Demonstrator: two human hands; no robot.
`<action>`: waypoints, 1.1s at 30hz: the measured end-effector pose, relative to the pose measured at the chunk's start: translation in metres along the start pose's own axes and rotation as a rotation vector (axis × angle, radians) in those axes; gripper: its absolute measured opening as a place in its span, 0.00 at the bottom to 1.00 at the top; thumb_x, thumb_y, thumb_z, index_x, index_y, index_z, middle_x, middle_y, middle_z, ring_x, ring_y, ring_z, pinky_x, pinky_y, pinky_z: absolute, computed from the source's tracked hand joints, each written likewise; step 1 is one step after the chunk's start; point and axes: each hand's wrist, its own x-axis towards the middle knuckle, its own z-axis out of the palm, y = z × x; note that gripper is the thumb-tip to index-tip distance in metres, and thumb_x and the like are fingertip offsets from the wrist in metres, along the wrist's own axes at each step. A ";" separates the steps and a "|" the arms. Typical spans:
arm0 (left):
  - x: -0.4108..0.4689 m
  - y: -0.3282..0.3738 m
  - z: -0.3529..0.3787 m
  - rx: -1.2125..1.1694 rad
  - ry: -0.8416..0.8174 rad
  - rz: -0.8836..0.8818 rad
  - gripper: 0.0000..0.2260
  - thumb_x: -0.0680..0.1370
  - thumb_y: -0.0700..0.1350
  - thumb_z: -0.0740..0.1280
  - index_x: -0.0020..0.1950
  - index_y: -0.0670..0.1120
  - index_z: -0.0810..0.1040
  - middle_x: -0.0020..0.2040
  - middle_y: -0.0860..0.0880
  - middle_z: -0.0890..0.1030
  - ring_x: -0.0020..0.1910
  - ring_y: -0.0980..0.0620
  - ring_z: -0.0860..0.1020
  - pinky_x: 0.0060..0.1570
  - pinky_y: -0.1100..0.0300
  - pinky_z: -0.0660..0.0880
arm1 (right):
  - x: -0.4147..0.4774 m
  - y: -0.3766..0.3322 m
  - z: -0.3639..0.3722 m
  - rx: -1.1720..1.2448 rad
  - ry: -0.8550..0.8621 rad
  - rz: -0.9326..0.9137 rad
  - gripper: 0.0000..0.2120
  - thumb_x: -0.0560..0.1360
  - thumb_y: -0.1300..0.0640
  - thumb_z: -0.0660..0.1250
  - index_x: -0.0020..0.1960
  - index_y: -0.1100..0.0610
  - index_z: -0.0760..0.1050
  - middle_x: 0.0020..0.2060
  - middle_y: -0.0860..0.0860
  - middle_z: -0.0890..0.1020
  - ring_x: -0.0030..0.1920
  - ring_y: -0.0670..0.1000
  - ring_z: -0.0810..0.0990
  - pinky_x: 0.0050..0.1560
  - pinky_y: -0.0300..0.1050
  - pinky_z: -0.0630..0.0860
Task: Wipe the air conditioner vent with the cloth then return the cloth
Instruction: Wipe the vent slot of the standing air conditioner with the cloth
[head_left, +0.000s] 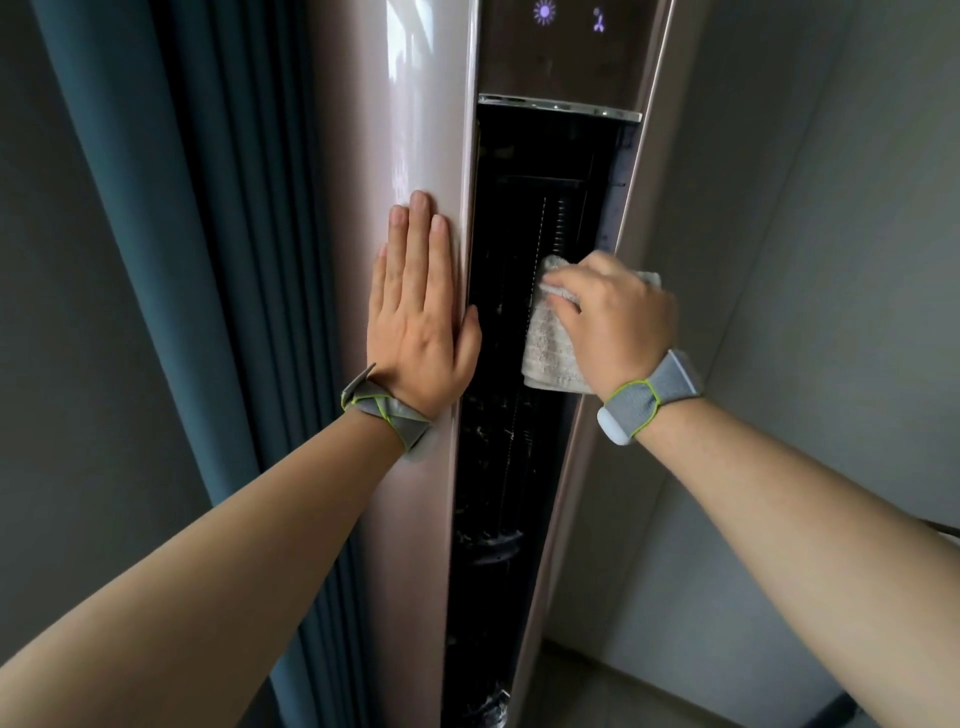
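The cloth (550, 338) is pressed against the dark vent (519, 415) about midway up the air conditioner (415, 130), so wiping seems underway, with the lower slot and the cloth's return left. The right hand (613, 322) has its grip closed over the cloth; the left hand (421, 306) lies flat and open, bracing the casing.

A home room: floor-standing air conditioner (415, 130) beside long teal curtains (171, 260).

Your right hand (613, 322) presses the pale cloth (550, 345) against the dark air conditioner vent (519, 467); your left hand (421, 312) lies flat on the casing (415, 130).
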 end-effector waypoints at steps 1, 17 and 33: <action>0.000 0.000 0.000 -0.004 0.003 0.002 0.30 0.76 0.45 0.59 0.74 0.34 0.54 0.75 0.33 0.57 0.76 0.37 0.52 0.76 0.49 0.49 | -0.004 -0.001 0.002 -0.006 0.007 0.010 0.03 0.68 0.59 0.74 0.41 0.54 0.83 0.34 0.55 0.82 0.30 0.60 0.79 0.26 0.45 0.73; 0.000 -0.003 0.001 -0.024 0.008 -0.004 0.39 0.66 0.42 0.66 0.74 0.34 0.56 0.74 0.33 0.58 0.75 0.36 0.53 0.76 0.49 0.50 | -0.075 -0.008 0.035 -0.095 -0.206 0.030 0.08 0.60 0.63 0.78 0.31 0.54 0.80 0.28 0.52 0.79 0.21 0.55 0.76 0.19 0.37 0.67; -0.001 -0.002 -0.001 -0.033 -0.014 -0.040 0.42 0.64 0.44 0.66 0.75 0.36 0.55 0.76 0.35 0.57 0.76 0.39 0.52 0.77 0.50 0.50 | 0.031 -0.003 -0.007 -0.064 0.025 0.025 0.03 0.70 0.55 0.70 0.43 0.52 0.82 0.40 0.55 0.82 0.36 0.63 0.80 0.32 0.50 0.75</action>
